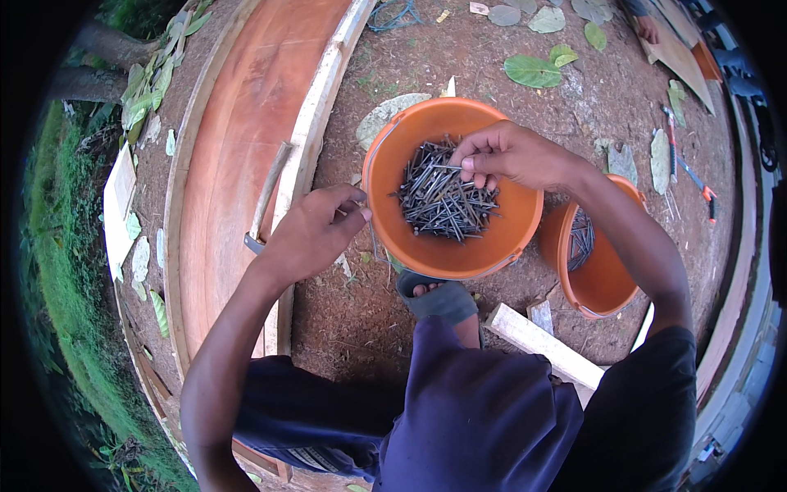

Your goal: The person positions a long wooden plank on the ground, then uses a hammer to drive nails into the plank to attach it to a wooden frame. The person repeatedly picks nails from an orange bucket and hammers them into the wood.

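Note:
An orange bucket (516,209) holding a heap of loose nails (447,201) stands on the ground in front of me. Over the heap, my right hand (512,154) pinches a nail between thumb and fingers. My left hand (316,230) is at the bucket's left rim, its thumb and forefinger curled toward each other; whether they grip the rim or some small thing I cannot make out. Beside that hand, a hammer (270,189) with a wooden handle lies against the pale edge of a wooden panel (246,123).
A smaller orange bucket (602,287) with nails sits to the right, under my right forearm. Farther right lie long-handled tools (697,182). Offcut timber (545,344) is near my foot (438,297). Another person's hand (648,30) shows at the top right. Leaves (531,71) litter the dirt.

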Demonstrator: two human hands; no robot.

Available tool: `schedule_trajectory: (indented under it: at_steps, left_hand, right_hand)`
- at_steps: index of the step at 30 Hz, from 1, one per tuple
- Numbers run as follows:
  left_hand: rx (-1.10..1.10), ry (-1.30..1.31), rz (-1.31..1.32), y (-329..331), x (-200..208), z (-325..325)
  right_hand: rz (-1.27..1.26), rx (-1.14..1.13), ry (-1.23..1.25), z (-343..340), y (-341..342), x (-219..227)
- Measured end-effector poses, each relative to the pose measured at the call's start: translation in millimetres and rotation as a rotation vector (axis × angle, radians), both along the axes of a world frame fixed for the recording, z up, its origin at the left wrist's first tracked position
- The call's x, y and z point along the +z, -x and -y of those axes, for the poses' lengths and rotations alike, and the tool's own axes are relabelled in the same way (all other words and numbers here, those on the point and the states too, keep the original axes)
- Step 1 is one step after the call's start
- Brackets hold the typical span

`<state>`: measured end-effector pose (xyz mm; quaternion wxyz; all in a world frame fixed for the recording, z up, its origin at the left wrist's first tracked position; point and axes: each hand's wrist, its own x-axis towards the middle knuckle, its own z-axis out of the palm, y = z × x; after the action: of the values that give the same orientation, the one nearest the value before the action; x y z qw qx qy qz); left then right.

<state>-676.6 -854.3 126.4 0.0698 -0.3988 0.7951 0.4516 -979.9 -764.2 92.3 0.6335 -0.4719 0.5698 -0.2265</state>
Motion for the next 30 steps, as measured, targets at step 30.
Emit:
schedule_trajectory:
  at_steps: [30]
  left_hand:
    - [-0.024, 0.019, -0.009, 0.7, -2.5, -3.6]
  right_hand:
    - [-0.762, 0.419, 0.583, -2.9, -8.1, -59.9]
